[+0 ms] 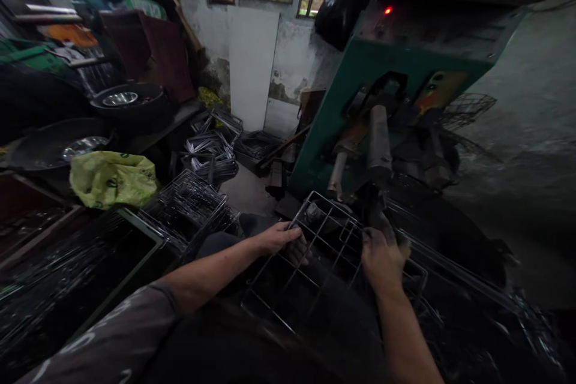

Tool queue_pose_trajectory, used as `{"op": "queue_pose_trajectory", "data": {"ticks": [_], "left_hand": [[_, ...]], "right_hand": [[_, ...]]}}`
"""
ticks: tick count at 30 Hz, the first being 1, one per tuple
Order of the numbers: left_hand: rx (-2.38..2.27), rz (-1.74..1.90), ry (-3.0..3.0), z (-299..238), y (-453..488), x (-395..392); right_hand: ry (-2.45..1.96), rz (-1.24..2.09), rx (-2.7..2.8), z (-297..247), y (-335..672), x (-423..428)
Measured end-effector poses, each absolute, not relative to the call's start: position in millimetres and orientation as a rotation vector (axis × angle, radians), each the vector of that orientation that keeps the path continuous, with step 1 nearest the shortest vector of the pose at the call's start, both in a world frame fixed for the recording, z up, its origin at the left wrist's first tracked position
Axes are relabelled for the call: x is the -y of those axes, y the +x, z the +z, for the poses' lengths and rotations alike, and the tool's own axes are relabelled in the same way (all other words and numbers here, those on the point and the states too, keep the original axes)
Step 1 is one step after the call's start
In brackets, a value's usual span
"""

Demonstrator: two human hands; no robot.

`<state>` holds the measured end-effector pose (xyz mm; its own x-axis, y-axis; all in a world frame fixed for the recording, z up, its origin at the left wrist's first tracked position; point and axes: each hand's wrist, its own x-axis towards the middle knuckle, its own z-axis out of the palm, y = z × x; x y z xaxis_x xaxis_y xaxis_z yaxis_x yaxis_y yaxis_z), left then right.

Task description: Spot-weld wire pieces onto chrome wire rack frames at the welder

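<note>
A wire grid rack [318, 234] of thin metal rods lies tilted over my lap. My left hand [283, 239] grips its left edge rod, with the thumb on top and the fingers under the grid. At the right edge of the rack, my right hand [382, 252] is closed; its fingers are partly hidden, and the rack's rim runs into them. Just beyond the rack stands a green machine [328, 114], whose thick metal electrode arm [379, 141] points down close above my right hand.
On the left floor lie stacked wire frames [209, 153], a pile of bent wire pieces [191, 207] and a yellow plastic bag [112, 179]. Black basins [130, 108] sit farther back. Long metal rods [472, 282] extend at the right. A white board [252, 66] leans on the wall.
</note>
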<state>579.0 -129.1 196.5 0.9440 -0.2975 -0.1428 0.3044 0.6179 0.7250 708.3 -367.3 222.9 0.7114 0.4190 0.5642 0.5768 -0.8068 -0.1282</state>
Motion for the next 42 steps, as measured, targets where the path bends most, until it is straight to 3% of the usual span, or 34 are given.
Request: {"op": "queue_pose_trajectory", "data": {"ticks": [42], "left_hand": [[-0.125,-0.175,0.750,193.1,598.5,124.9]], "right_hand": [[-2.695,-0.671,0.974,227.2,776.1,335.7]]}}
